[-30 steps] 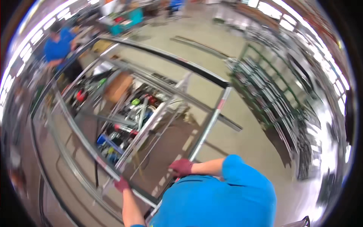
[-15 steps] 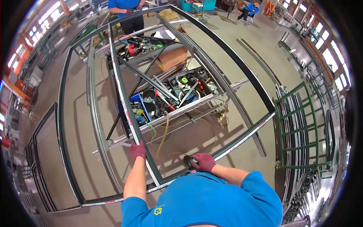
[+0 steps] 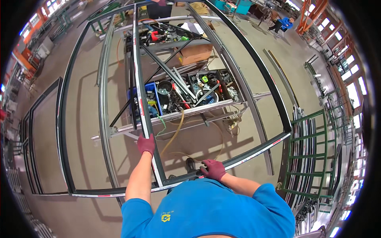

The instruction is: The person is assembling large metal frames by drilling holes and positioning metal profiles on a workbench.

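Observation:
A large dark metal window frame (image 3: 254, 153) with pale strips along its edges spreads out before me, its near rail close against my body. My left hand (image 3: 146, 144), in a maroon glove, is closed round the frame's long inner bar (image 3: 139, 93), a little above where that bar meets the near rail. Further right, my right hand (image 3: 213, 169), gloved alike, is closed on the near rail with its fingers over the inner edge. Some of its fingers are hidden. One of my dark shoes (image 3: 191, 164) shows on the floor inside the frame.
Beneath the frame stands a metal bench (image 3: 186, 115) with trays of tools, a blue bin (image 3: 152, 88) and a cardboard box (image 3: 196, 53). A hose (image 3: 176, 133) hangs off it. At right is a green rack (image 3: 303, 173) with long profiles. A person (image 3: 284, 23) sits far right; another's gloved hand (image 3: 161, 2) shows at the top.
My view has turned, shifting the scene in the picture. Relative to the bench, the inner bar now crosses the blue bin. Both hands keep their hold; the far worker is mostly cut off.

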`<state>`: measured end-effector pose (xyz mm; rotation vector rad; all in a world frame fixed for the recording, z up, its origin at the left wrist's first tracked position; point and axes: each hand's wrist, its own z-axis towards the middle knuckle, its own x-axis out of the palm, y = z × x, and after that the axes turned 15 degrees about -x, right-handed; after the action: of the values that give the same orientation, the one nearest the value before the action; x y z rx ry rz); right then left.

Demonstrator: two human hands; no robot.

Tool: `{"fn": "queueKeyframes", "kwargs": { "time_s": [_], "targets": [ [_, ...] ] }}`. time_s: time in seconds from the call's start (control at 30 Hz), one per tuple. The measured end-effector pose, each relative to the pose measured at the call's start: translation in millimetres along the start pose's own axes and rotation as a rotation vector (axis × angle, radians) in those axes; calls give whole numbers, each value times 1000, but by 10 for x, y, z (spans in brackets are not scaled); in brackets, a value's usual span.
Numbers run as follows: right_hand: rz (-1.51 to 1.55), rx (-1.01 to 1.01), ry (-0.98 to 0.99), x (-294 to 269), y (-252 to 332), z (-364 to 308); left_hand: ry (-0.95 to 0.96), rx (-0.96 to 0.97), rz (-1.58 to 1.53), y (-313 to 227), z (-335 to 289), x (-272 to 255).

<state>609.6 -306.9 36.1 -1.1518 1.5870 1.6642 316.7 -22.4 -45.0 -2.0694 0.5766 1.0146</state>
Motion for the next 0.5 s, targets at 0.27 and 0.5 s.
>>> {"fn": "queueKeyframes", "kwargs": {
  "time_s": [0.27,0.5],
  "targets": [
    [8,31,83,-10,3,31,-50,-10,-33,40,-24,41],
    [8,39,71,13,-2,19,-21,42,-75,-68,-184,-108]
  ]
}}
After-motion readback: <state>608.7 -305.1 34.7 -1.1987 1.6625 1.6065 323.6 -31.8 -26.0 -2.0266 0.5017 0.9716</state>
